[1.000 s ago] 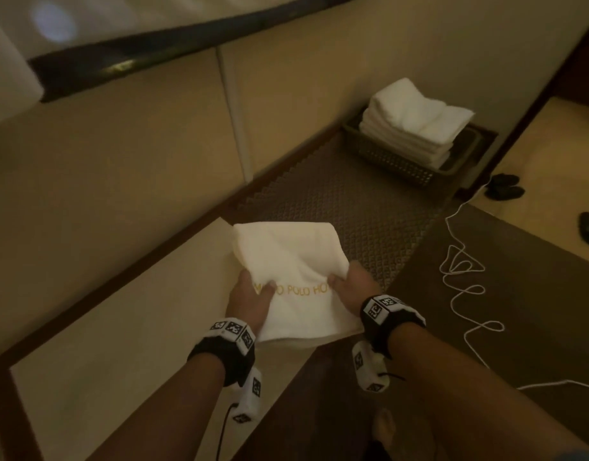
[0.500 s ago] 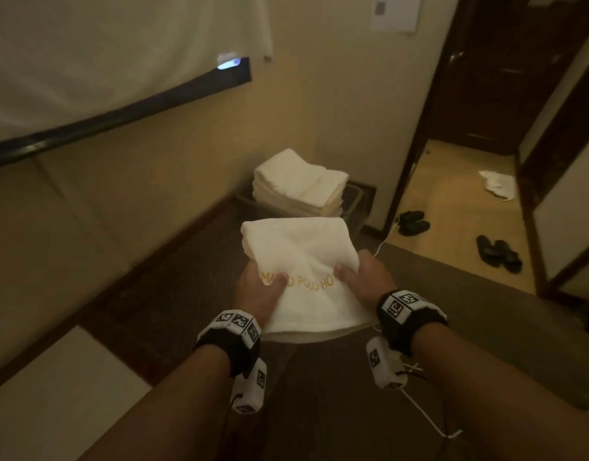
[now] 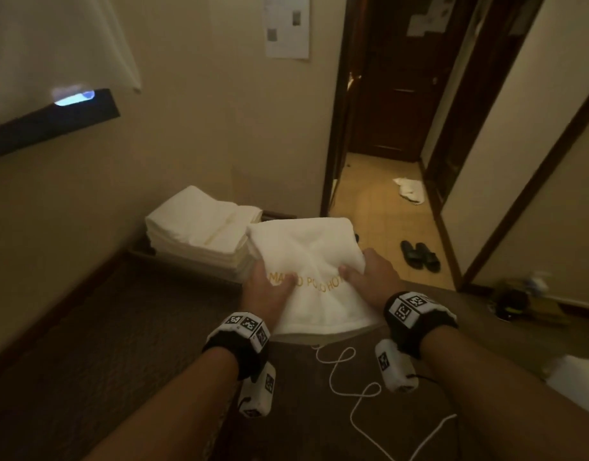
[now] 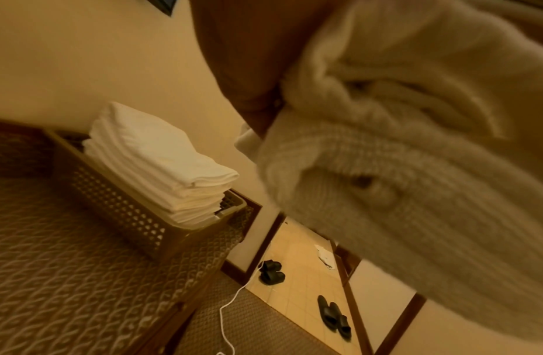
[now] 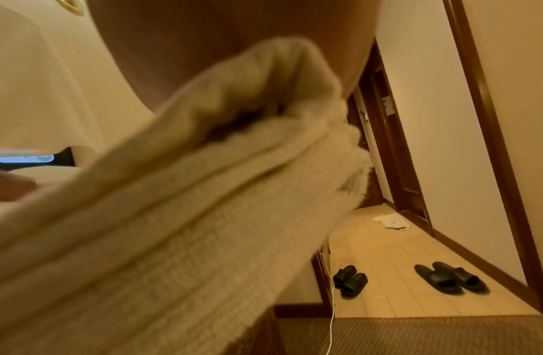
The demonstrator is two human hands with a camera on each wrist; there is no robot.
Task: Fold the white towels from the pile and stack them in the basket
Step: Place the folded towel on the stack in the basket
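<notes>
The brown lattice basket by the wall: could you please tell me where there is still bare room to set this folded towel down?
The brown lattice basket is crowded; its stack of folded white towels fills most of it. Free patches: the stack's top, and patterned brown carpet between basket and white cord. Both hands grip the lettered white towel.

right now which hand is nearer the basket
Left. The left hand grips the folded towel beside the basket; the right hand holds the far side.
</notes>
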